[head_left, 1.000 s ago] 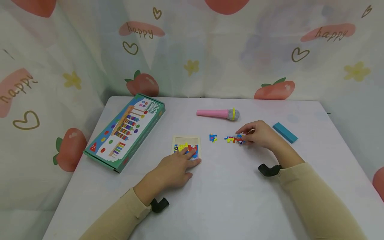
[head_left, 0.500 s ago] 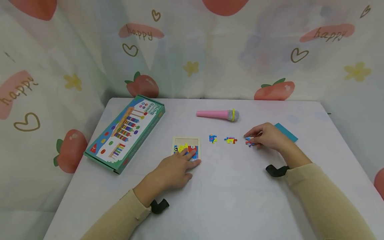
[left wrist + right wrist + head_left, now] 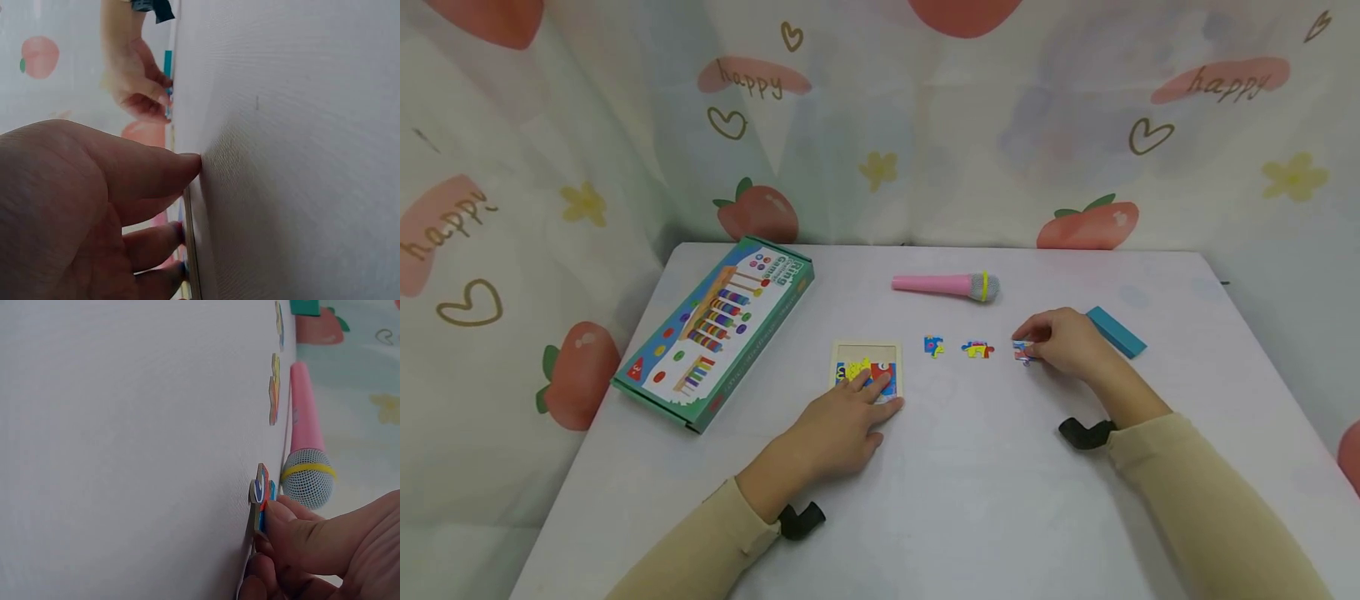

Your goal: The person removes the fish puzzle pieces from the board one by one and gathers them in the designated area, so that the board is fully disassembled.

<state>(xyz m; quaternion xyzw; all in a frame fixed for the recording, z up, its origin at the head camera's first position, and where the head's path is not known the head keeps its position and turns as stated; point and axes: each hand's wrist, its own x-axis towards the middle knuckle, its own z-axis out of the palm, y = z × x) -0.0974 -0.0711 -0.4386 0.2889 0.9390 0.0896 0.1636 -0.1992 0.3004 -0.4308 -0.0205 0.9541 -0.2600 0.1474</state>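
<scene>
My left hand [image 3: 835, 429] lies over the lower part of a small wooden puzzle board [image 3: 867, 342], fingers spread on its printed pieces. Part of the board is hidden under it, and its upper strip is bare wood. In the left wrist view the thumb [image 3: 169, 170] rests beside the board's edge. My right hand [image 3: 1063, 340] pinches a red and blue puzzle piece [image 3: 260, 494] between thumb and fingers, right at the tabletop. Left of it lie a yellow and red puzzle piece [image 3: 977, 350] and a blue and yellow puzzle piece [image 3: 933, 345], apart from each other.
Behind the pieces lies a pink toy microphone [image 3: 936, 285]. A green box [image 3: 715, 329] printed with colourful toys sits on the left of the white table [image 3: 970, 500]. A teal block [image 3: 1116, 332] lies just beyond the right hand. Patterned curtain [image 3: 910, 125] surrounds the back and sides.
My right hand has moved right, drawing its puzzle piece away from the yellow and red one, leaving a gap between them. The left hand has stayed on the board.
</scene>
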